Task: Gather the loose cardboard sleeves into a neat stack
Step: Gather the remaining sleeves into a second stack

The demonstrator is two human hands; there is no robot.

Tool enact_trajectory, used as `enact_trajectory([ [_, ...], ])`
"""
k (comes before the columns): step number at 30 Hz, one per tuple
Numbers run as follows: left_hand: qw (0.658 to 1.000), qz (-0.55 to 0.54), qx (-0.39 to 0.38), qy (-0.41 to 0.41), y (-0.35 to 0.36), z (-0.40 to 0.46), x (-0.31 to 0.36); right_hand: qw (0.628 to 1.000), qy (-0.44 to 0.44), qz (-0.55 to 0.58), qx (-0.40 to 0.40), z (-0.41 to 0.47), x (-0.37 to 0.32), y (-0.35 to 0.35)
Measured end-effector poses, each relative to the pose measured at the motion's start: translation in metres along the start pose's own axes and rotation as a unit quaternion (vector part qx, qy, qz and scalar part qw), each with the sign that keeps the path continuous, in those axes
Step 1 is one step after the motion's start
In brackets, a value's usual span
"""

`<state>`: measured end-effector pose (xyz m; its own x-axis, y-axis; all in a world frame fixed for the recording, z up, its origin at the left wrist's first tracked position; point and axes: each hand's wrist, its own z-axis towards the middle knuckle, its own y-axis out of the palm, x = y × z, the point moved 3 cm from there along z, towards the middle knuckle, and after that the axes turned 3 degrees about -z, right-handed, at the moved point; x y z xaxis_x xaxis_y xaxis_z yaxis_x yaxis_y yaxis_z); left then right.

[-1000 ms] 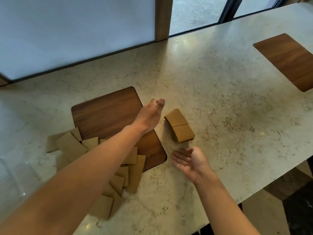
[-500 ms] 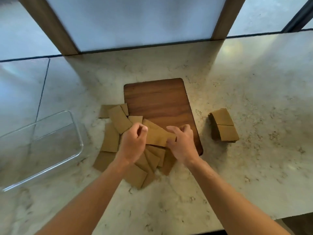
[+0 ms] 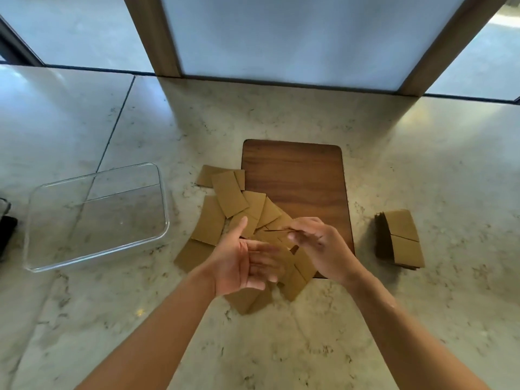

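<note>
Several loose brown cardboard sleeves [image 3: 230,196] lie overlapping on the marble counter, spilling onto the left edge of a wooden inlay [image 3: 295,170]. A gathered stack of sleeves [image 3: 401,239] sits to the right of the inlay. My right hand [image 3: 326,250] hovers over the pile and pinches one cardboard sleeve [image 3: 277,229], seen edge-on as a thin line. My left hand [image 3: 242,263] is just left of it, palm up with fingers spread and blurred, holding nothing. My hands hide the sleeves beneath them.
A clear plastic container [image 3: 164,192] stands on the counter at the left. A dark object [image 3: 6,235] pokes in at the far left edge. Frosted window panels with wooden posts [image 3: 153,38] line the back of the counter.
Half a second ago both hands gripped a sleeve on the pile. My left hand has let go and turned palm up; my right hand has lifted the sleeve edge-on.
</note>
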<state>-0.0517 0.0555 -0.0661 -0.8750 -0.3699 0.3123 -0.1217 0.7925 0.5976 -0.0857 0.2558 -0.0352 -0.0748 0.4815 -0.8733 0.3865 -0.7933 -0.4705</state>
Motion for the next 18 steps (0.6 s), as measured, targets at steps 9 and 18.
enact_trajectory([
  [9,0.985,-0.101,-0.054,0.132,-0.003,0.002,-0.002,0.996,-0.007,-0.053,-0.065,0.009,-0.008,0.007],
  [18,0.961,-0.184,0.049,0.199,-0.019,0.009,0.01,0.951,0.187,-0.247,0.011,0.01,0.028,0.04],
])
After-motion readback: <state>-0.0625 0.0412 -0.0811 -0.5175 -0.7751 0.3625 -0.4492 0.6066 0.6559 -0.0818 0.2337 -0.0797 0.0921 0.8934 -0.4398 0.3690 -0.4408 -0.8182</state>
